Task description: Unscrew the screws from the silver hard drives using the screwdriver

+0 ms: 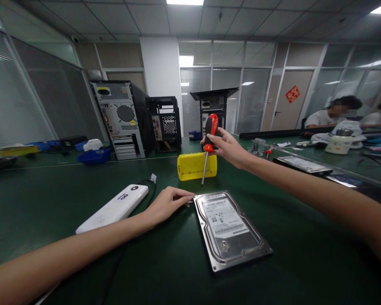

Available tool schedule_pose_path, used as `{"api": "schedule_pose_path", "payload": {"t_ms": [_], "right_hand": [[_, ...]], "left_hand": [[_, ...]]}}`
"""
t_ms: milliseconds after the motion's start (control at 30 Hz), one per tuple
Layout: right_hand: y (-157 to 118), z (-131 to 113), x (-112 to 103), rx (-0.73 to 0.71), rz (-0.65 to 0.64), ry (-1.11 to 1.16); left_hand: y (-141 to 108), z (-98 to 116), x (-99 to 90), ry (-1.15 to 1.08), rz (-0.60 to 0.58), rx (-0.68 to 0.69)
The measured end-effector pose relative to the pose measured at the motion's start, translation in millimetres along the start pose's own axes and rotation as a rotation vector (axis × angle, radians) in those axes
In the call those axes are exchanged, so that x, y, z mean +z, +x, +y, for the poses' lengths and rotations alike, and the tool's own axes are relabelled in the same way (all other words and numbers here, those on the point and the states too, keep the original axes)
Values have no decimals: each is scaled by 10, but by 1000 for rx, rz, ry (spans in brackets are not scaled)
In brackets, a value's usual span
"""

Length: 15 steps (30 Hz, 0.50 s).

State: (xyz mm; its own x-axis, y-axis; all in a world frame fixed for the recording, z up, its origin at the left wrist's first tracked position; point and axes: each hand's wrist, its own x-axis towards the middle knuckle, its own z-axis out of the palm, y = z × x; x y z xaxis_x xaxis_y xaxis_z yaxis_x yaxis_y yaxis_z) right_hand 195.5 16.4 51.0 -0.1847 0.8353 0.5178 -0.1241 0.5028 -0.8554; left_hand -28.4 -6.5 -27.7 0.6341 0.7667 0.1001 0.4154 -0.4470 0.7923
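Note:
A silver hard drive (225, 228) with a white label lies flat on the green table. At its far left corner is my left hand (169, 203), thumb and fingers drawn together against the edge; the fingertips are partly hidden. My right hand (224, 146) grips a red and black screwdriver (212, 127) by its handle, holding it nearly upright. The shaft points down, its tip just above and beyond the drive's far edge, apart from it. Behind the shaft stands a yellow parts bin (195, 168).
A white power bank (114, 209) marked 18 lies left, with a black cable. Computer cases (123, 114) stand at the back, near a blue bin (94, 156). Another drive (303, 164) lies at right. Beyond it, a person (333, 112) sits near a cream-coloured container (339, 142).

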Motion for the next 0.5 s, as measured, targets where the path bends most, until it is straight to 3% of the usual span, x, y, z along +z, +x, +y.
{"api": "schedule_pose_path", "payload": {"t_ms": [200, 500], "right_hand": [[-74, 45, 155, -94, -43, 25], [-128, 35, 222, -96, -126, 6]], "left_hand": [[-43, 50, 80, -72, 68, -38], [-44, 68, 83, -63, 74, -62]]}}
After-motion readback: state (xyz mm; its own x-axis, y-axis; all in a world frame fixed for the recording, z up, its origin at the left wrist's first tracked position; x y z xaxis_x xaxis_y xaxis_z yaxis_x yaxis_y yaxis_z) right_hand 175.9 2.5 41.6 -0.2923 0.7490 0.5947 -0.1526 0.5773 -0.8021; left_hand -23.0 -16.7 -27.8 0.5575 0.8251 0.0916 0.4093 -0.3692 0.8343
